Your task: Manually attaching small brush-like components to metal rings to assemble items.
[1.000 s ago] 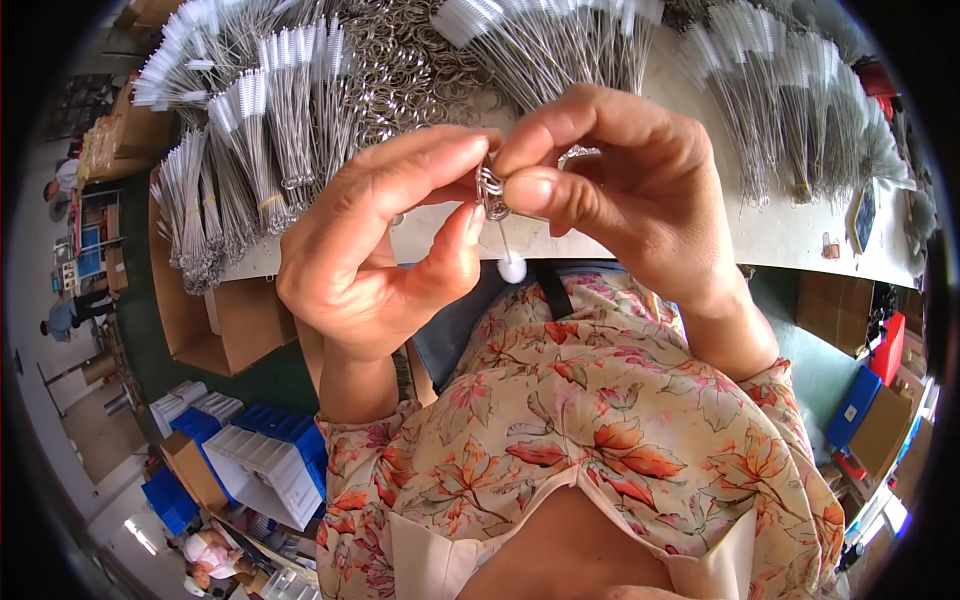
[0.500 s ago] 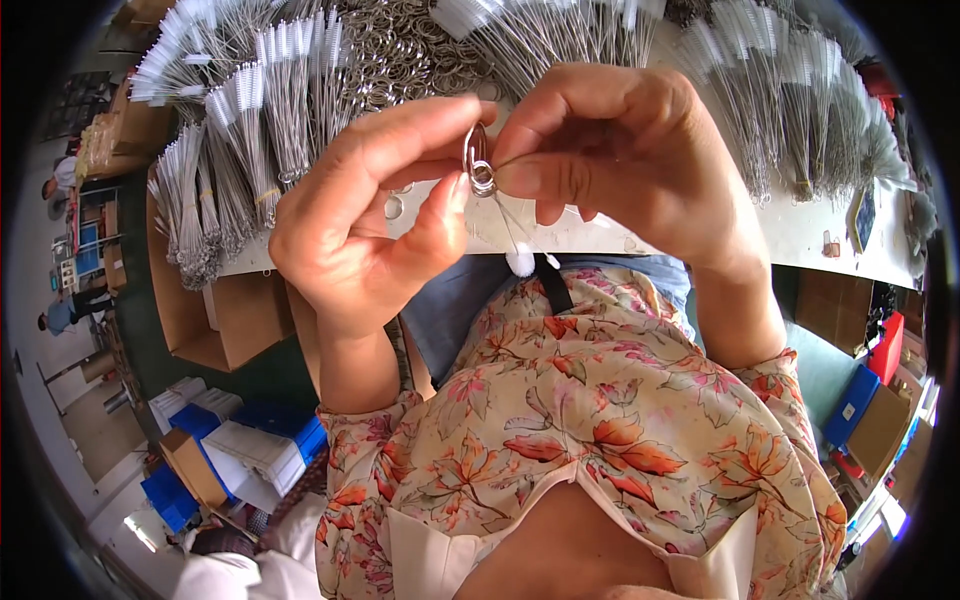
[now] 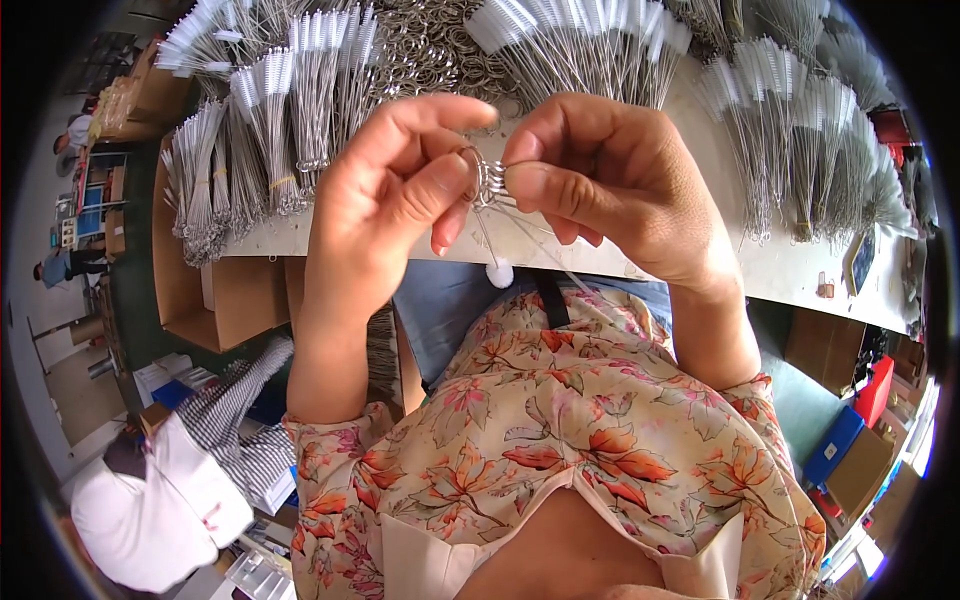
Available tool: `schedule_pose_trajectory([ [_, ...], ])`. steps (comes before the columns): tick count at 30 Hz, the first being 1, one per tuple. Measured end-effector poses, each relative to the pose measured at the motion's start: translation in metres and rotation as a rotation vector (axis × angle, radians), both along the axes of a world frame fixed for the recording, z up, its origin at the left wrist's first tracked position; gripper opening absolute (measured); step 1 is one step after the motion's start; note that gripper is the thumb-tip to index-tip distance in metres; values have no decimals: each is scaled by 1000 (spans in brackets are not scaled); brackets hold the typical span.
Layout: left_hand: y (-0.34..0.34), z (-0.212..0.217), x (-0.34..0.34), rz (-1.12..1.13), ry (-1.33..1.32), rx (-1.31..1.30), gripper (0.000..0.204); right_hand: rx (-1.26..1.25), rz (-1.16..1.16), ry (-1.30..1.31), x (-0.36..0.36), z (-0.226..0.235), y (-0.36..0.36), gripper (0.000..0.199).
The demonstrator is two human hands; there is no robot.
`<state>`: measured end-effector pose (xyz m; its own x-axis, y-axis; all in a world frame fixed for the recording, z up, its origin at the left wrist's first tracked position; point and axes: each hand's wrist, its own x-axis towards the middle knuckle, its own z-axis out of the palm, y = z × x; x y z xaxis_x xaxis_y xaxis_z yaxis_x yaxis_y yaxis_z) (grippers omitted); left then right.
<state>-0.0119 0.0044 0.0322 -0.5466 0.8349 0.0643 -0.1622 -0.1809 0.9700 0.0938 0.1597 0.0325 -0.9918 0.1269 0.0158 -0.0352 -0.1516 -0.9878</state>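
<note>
Between thumb and fingers, my left hand [image 3: 385, 195] pinches a metal split ring [image 3: 474, 172], its index finger lifted away. Beside it, my right hand [image 3: 610, 185] pinches the looped wire ends of several thin brushes [image 3: 494, 184], closed with thumb against index finger. The loops meet the ring, but how many are threaded on it is too small to tell. Below the hands dangle the thin wire stems, one ending in a white bristle tip [image 3: 500, 273] in front of my lap. Both hands are held up over the near edge of the white table [image 3: 610, 262].
Bundled wire brushes [image 3: 320, 90] stand at the far left, with more bundles [image 3: 580, 45] at the back and at the right [image 3: 790, 130]. A heap of metal rings [image 3: 430, 55] lies between them. Below the table's left edge is an open cardboard box [image 3: 235, 310]. A person in white [image 3: 165, 500] is at lower left.
My left index finger has lifted off the ring. The wire loops have fanned out in my right fingers, and the dangling bristle tip has swung left. The person at lower left has come further into view.
</note>
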Motion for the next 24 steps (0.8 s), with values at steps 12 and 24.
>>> schedule_pose_trajectory([
  [12,-19,15,2,-34,-157,0,16,-143,69,3,1,7,-9,9],
  [24,-31,11,10,273,24,274,18,-44,-47,245,-13,-9,-51,9],
])
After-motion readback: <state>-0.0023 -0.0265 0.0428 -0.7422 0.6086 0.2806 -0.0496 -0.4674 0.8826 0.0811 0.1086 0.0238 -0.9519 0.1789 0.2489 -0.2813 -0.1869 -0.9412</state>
